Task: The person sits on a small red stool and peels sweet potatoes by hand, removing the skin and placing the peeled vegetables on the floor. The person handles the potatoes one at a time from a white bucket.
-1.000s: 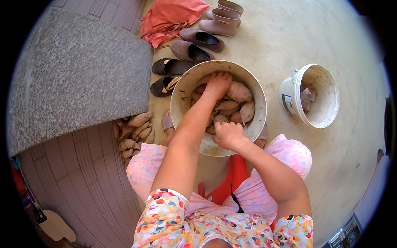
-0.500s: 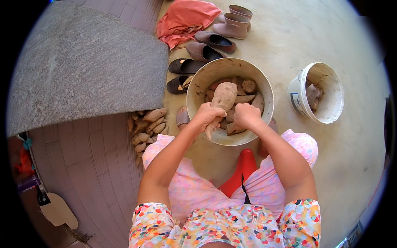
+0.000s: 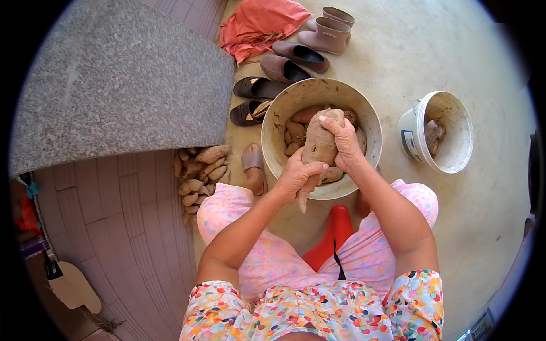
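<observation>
A large, soil-dusted sweet potato (image 3: pixel 320 145) is held above a wide round tub (image 3: pixel 274 108) between my two hands. My left hand (image 3: pixel 298 175) wraps its lower, tapering part, and the thin tail sticks out below toward me. Around its upper right side closes my right hand (image 3: pixel 344 142), the thumb lying across the top. Several more sweet potatoes (image 3: pixel 296 132) lie in the tub, partly hidden by my hands and the big root.
To the right stands a white bucket (image 3: pixel 408 128) with a brownish lump inside. Shoes (image 3: pixel 296 55) and boots (image 3: pixel 324 37) line up beyond the tub, beside a red sack (image 3: pixel 256 25). Left are a grey stone slab (image 3: pixel 131 85) and a sweet potato pile (image 3: pixel 199 173). A red seat (image 3: pixel 330 238) shows between my legs.
My right hand has moved from beside the sweet potato up onto its upper side and now grips it. The root has shifted slightly right, with my left hand still around its lower part.
</observation>
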### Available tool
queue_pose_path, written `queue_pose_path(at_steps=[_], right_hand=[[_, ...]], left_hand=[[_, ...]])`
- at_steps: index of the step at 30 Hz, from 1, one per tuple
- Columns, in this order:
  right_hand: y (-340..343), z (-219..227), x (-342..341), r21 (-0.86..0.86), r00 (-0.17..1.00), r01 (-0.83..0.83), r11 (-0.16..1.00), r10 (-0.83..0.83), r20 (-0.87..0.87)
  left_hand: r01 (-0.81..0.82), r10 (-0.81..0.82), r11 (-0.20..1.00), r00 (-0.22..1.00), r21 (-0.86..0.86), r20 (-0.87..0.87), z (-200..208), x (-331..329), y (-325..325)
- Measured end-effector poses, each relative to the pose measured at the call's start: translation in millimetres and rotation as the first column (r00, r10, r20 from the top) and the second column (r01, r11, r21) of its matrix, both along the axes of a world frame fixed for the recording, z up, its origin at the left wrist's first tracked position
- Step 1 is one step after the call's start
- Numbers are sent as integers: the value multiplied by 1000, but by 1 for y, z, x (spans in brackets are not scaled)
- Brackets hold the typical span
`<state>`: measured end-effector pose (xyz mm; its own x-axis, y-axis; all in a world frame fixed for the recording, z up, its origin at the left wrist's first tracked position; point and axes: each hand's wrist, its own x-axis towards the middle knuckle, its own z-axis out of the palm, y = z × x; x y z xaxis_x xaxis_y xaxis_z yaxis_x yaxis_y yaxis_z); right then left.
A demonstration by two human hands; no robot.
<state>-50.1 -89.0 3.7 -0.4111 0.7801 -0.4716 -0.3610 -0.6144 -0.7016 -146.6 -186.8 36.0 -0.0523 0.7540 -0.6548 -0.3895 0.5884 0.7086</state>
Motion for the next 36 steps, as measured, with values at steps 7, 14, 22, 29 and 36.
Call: queue_pose_path(at_steps=[7, 14, 22, 29, 36], right_hand=[[3, -4, 5, -102, 998, 58, 993, -61, -29], [7, 8, 3, -268, 983, -7, 963, -42, -176], [5, 2, -1, -176, 979, 38, 984, -72, -190], [8, -20, 2, -29, 995, 95, 995, -94, 18], [9, -7, 4, -51, 995, 99, 994, -101, -22]], left_hand=[[13, -10, 1000, 993, -18, 120, 1, 0, -1], [-44, 166, 978, 759, -205, 630, -14, -3, -16], [26, -28, 1000, 989, -11, -147, -7, -5, -4], [307, 26, 940, 366, 147, -930, -20, 0, -4], [282, 36, 951, 307, 127, -951, -22, -2, -5]])
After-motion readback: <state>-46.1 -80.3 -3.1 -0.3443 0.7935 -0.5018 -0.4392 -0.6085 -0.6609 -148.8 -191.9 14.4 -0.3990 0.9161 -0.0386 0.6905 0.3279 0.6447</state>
